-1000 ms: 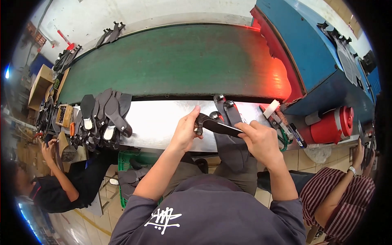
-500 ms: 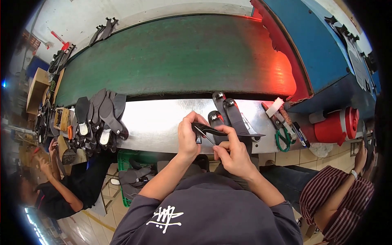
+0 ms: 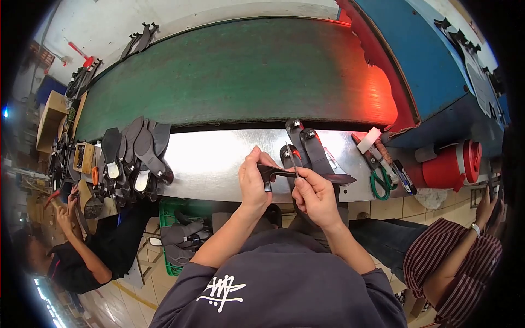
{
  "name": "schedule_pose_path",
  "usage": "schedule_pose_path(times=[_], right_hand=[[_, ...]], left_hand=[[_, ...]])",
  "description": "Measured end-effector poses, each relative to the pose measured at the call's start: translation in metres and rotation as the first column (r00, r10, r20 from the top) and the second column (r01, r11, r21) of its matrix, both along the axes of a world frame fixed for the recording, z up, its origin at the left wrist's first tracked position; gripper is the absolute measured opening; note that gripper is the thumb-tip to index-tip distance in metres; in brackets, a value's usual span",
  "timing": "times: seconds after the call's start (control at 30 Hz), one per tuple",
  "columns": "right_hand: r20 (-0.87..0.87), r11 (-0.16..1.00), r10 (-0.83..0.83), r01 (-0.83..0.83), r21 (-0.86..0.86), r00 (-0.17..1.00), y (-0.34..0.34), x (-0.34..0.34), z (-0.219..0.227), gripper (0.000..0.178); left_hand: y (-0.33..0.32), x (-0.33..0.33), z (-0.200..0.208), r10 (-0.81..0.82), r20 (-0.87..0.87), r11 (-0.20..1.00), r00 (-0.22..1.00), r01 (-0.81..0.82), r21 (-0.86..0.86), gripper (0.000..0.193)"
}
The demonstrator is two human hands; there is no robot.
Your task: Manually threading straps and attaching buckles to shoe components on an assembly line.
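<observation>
Above the near edge of the metal bench, my left hand [image 3: 253, 183] is closed round the heel end of a black curved heeled shoe sole [image 3: 278, 173]. My right hand [image 3: 316, 198] pinches a slim pointed metal tool [image 3: 293, 158], which stands nearly upright above the fingers. Those same fingers are against the sole's middle. A dark pointed toe [image 3: 339, 179] shows beyond the right hand; it seems to belong to the same sole, but the join is hidden. Several black shoe soles with shiny heels [image 3: 313, 148] lie on the bench just behind my right hand.
A pile of dark soles [image 3: 143, 150] covers the bench's left end. Green-handled scissors [image 3: 381, 185], a white roll [image 3: 369, 140] and a red jug [image 3: 445, 167] are at right. Behind runs a green conveyor belt [image 3: 229, 71]. Co-workers flank me; a green crate [image 3: 171, 208] stands below.
The metal tool has swung from a slant below the sole, inside its curve, to nearly upright above it. My right hand has shifted slightly; the left still holds the heel end.
</observation>
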State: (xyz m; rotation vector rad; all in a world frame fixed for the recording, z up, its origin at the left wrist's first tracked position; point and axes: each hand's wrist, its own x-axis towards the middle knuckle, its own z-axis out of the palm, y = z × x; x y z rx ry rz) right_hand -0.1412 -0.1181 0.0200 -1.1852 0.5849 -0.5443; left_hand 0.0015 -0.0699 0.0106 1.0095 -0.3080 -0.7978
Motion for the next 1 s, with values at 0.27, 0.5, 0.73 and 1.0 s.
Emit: schedule_pose_path(times=[0.27, 0.5, 0.73, 1.0], right_hand=[[-0.145, 0.714, -0.076, -0.048, -0.698, 0.986, 0.007, -0.004, 0.020, 0.006], [-0.236, 0.466, -0.091, -0.168, -0.869, 0.967, 0.017, 0.012, 0.005, 0.005], [-0.269, 0.494, 0.013, -0.240, -0.836, 0.963, 0.033, 0.014, 0.012, 0.007], [-0.174, 0.562, -0.002, -0.142, -0.814, 0.985, 0.036, 0.015, 0.018, 0.006]], left_hand=[[0.007, 0.006, 0.003, 0.069, -0.251, 0.997, 0.966, -0.078, -0.025, 0.044], [0.017, 0.009, 0.017, -0.037, -0.284, 0.994, 0.958, 0.005, -0.111, 0.046], [0.023, 0.017, 0.013, 0.005, -0.365, 0.998, 0.931, -0.030, -0.063, 0.047], [0.017, 0.031, 0.018, 0.122, -0.584, 0.992, 0.803, -0.113, 0.051, 0.050]])
